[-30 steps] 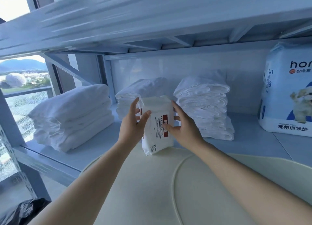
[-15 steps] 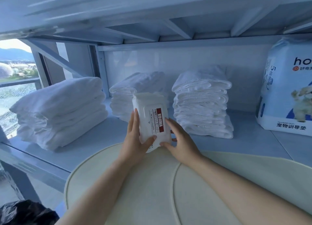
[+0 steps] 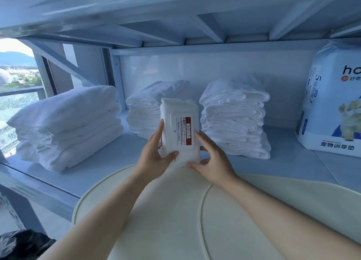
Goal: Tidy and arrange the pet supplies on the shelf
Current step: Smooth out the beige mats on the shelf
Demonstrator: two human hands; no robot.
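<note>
**Wipes pack held upright at the middle of the shelf**

A white pack of wet wipes (image 3: pixel 179 130) with a red "KOJIMA" label stood on end at the centre of the frame, gripped from both sides. The left hand (image 3: pixel 154 158) wrapped its lower left edge, thumb across the front. The right hand (image 3: pixel 213 162) pinched the lower right edge, its fingers (image 3: pixel 201 140) curled onto the pack. Whether the pack's lower end touched the shelf (image 3: pixel 97 173) could not be told.

Behind the pack stood two stacks of folded white cloths, the middle stack (image 3: pixel 144 115) just left of it and the taller stack (image 3: pixel 234 119) just right. A larger pile of folded towels (image 3: pixel 66 127) lay at the left of the frame. A big bag of pet training pads (image 3: pixel 332 107) stood at the far right. A cream round mat (image 3: pixel 175 211) filled the lower centre under both forearms, and a black plastic bag (image 3: pixel 21 244) showed in the lower left corner.
</note>
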